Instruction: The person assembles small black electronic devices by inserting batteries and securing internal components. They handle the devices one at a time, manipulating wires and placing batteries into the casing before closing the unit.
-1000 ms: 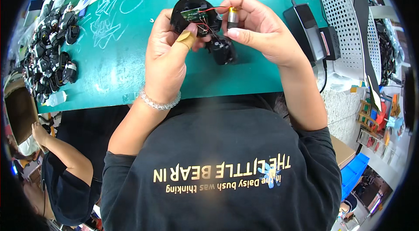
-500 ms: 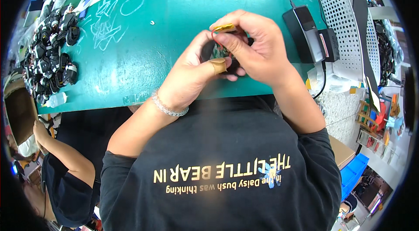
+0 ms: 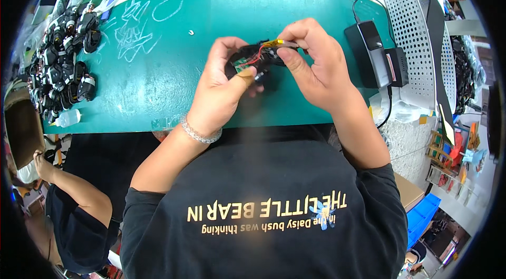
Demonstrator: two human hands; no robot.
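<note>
A green work mat (image 3: 158, 84) spreads beneath both hands; far to their left lies a heap of black parts (image 3: 58, 63); the left hand (image 3: 224, 92) cradles a small black device (image 3: 253, 60), circuit side up, seemingly so the right hand (image 3: 313, 65) can pinch its gold-wrapped battery (image 3: 278, 44).

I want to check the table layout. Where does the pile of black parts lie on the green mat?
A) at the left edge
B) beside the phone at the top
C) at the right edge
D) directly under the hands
A: the black parts are heaped along the mat's left edge, apart from both hands.
</note>
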